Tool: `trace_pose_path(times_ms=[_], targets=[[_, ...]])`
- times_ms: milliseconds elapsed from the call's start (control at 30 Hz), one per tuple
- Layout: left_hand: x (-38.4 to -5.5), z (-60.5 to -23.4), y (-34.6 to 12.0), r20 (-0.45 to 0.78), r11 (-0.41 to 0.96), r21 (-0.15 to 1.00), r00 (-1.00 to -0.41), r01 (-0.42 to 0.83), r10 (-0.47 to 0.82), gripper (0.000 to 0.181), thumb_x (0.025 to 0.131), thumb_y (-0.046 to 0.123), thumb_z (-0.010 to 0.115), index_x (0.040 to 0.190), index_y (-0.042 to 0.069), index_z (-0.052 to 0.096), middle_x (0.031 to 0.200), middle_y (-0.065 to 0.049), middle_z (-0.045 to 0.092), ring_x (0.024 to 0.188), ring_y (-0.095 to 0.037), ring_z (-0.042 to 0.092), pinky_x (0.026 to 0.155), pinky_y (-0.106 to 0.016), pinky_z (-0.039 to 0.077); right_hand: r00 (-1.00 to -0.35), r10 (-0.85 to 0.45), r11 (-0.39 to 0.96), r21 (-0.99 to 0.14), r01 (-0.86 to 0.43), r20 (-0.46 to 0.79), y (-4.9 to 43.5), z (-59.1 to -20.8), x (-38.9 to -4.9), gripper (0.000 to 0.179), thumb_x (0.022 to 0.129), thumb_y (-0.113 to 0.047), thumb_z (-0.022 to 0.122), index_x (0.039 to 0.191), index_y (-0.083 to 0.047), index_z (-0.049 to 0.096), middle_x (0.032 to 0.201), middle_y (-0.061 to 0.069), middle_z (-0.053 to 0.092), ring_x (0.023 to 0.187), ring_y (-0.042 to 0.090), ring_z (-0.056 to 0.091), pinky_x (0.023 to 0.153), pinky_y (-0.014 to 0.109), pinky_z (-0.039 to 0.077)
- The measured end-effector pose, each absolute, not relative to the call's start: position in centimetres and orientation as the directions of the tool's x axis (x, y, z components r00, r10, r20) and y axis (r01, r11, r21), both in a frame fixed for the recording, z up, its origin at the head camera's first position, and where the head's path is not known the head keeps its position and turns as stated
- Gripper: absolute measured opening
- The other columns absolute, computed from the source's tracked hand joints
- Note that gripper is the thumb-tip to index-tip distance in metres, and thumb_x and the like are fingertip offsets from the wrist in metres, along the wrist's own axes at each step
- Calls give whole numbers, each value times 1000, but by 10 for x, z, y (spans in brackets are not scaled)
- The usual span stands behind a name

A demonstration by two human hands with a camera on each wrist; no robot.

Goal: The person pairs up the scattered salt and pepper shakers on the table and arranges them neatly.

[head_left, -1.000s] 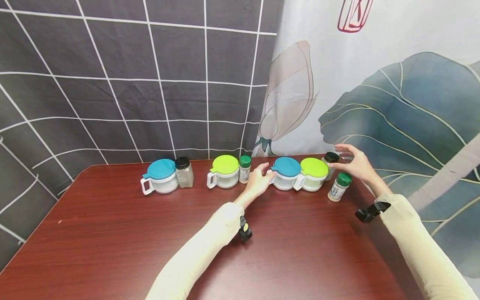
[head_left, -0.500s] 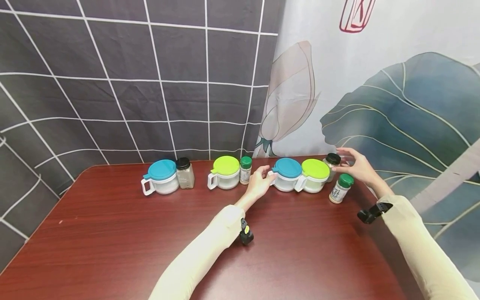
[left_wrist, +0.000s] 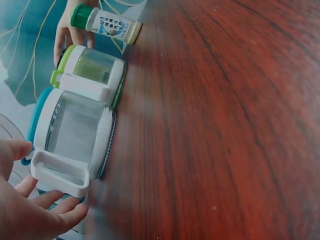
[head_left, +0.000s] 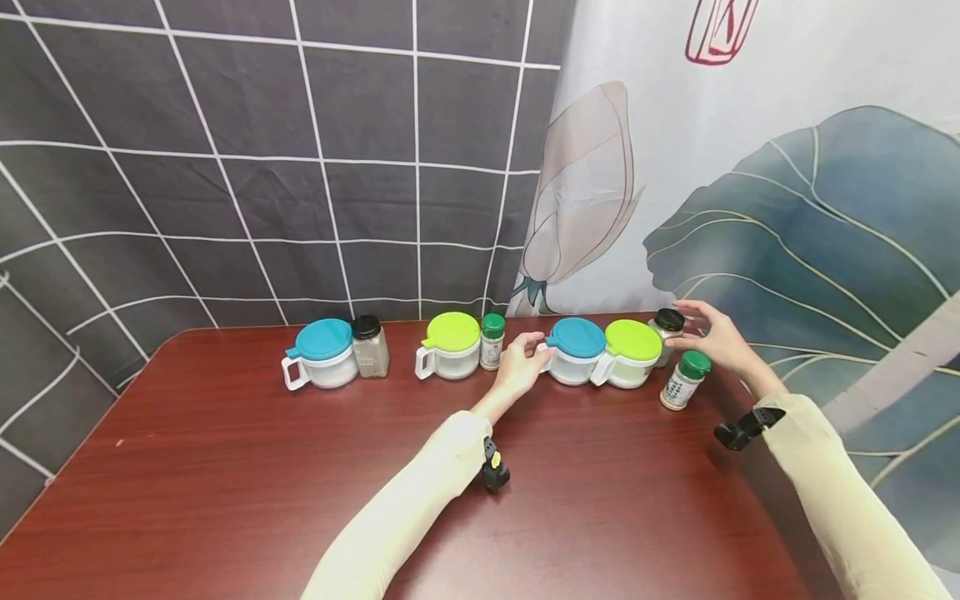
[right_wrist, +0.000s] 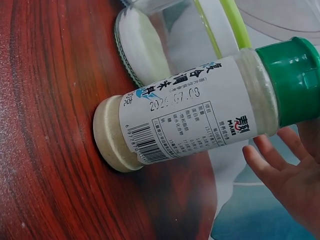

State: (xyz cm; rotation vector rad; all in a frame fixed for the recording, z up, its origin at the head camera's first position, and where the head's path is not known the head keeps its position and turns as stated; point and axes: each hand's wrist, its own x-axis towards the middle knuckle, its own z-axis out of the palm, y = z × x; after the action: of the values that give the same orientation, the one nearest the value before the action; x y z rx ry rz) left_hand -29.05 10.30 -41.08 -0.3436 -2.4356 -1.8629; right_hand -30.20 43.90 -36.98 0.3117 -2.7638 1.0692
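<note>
My left hand (head_left: 517, 367), fingers loosely spread, is at the white handle (left_wrist: 60, 172) of a blue-lidded glass seasoning jar (head_left: 576, 367). In the left wrist view its thumb tip is by the lid's tab and the other fingers lie beside the handle. A lime-lidded seasoning jar (head_left: 632, 340) stands close on that jar's right. Beyond it is a black-lidded jar (head_left: 669, 320), with my right hand (head_left: 716, 337) held around its right side, thumb in front and fingers behind. A green-capped seasoning shaker (right_wrist: 190, 107) stands in front of the right hand, hiding the black-lidded jar in the right wrist view.
Further left along the table's back edge are a lime-lidded jar (head_left: 452, 332) beside a green-capped shaker (head_left: 492, 342), then a blue-lidded jar (head_left: 323, 340) beside a black-lidded jar (head_left: 371, 350). A grey checked cloth (head_left: 225, 192) and a printed curtain (head_left: 600, 250) hang behind the reddish-brown table (head_left: 225, 483).
My right hand has come down slightly, its thumb and fingers closer about the black-lidded jar. The left fingers have drawn in a little at the blue-lidded jar's handle. The jars stay in their row.
</note>
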Motion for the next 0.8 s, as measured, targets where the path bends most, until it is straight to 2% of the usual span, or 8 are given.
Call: trace_pose_path(times_ms=[300, 533, 800], targets=[[-290, -412, 104, 152, 298, 935, -976, 192, 154, 33, 95, 22, 58, 122, 3, 62, 120, -14, 67, 116, -24, 61, 97, -34, 50, -979, -178, 713, -673, -198, 100, 440, -367, -306, 74, 86, -14, 71, 146, 1, 30, 142, 32, 38, 126, 54, 39, 99, 69, 34], [-289, -412, 104, 163, 312, 928, -974, 205, 156, 30, 95, 18, 58, 119, 1, 62, 115, -16, 69, 110, -25, 64, 93, -34, 51, -980, -178, 717, -670, -191, 89, 440, -368, -306, 74, 87, -16, 71, 146, 1, 30, 141, 33, 40, 126, 53, 41, 99, 67, 35], [-288, -413, 104, 170, 328, 920, -973, 215, 158, 27, 96, 16, 57, 117, 1, 61, 115, -18, 68, 111, -27, 63, 96, -37, 50, -979, -180, 710, -676, -197, 96, 442, -367, -306, 70, 88, -16, 70, 143, 3, 32, 139, 32, 41, 126, 54, 40, 99, 66, 36]])
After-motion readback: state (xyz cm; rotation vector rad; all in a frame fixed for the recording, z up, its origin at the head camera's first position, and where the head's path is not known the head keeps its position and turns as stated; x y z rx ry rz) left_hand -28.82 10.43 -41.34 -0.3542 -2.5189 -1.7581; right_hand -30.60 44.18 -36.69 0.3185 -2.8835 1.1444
